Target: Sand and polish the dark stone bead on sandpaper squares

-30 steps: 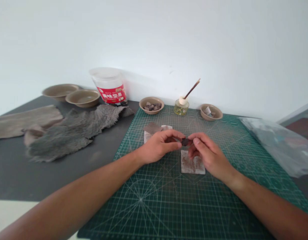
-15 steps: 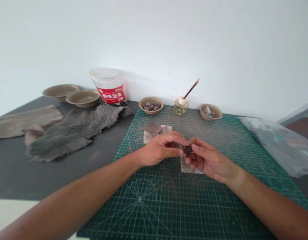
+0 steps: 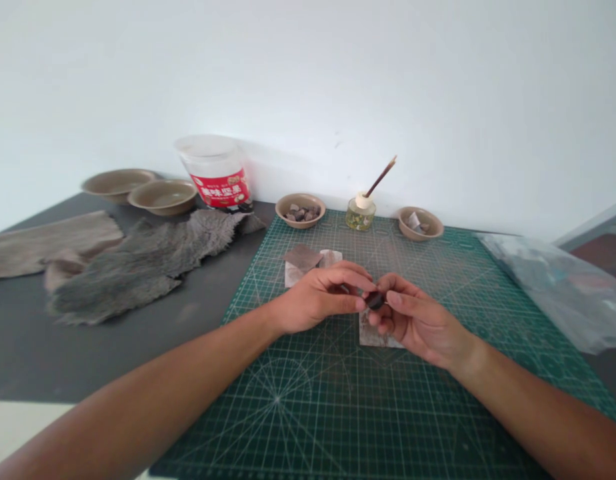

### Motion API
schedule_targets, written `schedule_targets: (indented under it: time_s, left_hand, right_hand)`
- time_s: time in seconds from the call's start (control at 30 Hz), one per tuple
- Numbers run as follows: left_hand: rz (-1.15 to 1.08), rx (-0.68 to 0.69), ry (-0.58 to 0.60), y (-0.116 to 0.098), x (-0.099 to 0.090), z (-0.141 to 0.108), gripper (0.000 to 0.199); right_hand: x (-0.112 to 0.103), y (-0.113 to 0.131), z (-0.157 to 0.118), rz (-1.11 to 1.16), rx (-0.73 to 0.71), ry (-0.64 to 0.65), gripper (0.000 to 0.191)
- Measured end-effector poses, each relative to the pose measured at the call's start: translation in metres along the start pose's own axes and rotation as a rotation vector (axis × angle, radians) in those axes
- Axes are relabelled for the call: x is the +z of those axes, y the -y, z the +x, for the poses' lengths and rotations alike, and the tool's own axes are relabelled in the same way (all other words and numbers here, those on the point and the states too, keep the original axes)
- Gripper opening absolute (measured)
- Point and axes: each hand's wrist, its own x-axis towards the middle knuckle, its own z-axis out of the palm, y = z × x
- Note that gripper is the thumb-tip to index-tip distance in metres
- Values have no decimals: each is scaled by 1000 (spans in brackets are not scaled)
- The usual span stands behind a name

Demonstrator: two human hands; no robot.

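Observation:
A small dark stone-like piece (image 3: 375, 301) is held between my two hands above the green cutting mat (image 3: 308, 393). My left hand (image 3: 333, 293) pinches its left side between thumb and fingers. On its right side, the thumb and fingers of my right hand (image 3: 415, 317) close round it. Below my right hand lies a stained whitish sheet (image 3: 375, 337), partly covered by the fingers. Behind my left hand are a brown abrasive-looking sheet (image 3: 303, 256) and pale pieces (image 3: 332, 257).
Along the wall stand a bowl of stones (image 3: 301, 221), a glass bottle with sticks (image 3: 361, 217) and a bowl of folded scraps (image 3: 421, 231). At left are a tub (image 3: 221, 183), two bowls and grey cloths (image 3: 123, 267). A plastic bag (image 3: 563, 287) lies right.
The dark piece has turned slightly between my fingers, and my right thumb has shifted a little to the right. The whole view has moved slightly.

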Motion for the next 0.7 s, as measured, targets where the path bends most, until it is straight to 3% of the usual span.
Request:
schedule_targets:
  time_s: [0.17, 0.27, 0.37, 0.5, 0.6, 0.67, 0.7]
  left_hand:
    - [64, 24, 10, 2, 2, 0, 18]
    - [149, -29, -33, -1, 2, 0, 27]
    - [439, -32, -231, -13, -11, 0, 31]
    - [1175, 84, -655, -31, -52, -2, 22]
    - [1515, -80, -839, -32, -89, -9, 36]
    - [1554, -216, -922, -28, -108, -16, 49]
    - [1518, -260, -935, -26, -115, -18, 46]
  right_hand:
    - [1, 0, 0, -8, -11, -58, 19]
    - [1, 1, 1, -1, -13, -71, 19]
    - [0, 3, 2, 18, -27, -66, 18]
    - [-1, 3, 3, 34, -39, -57, 18]
    - [-1, 2, 2, 49, -26, -58, 19]
    - [-1, 2, 2, 61, -16, -57, 19]
    - [-1, 2, 2, 68, -14, -53, 19]
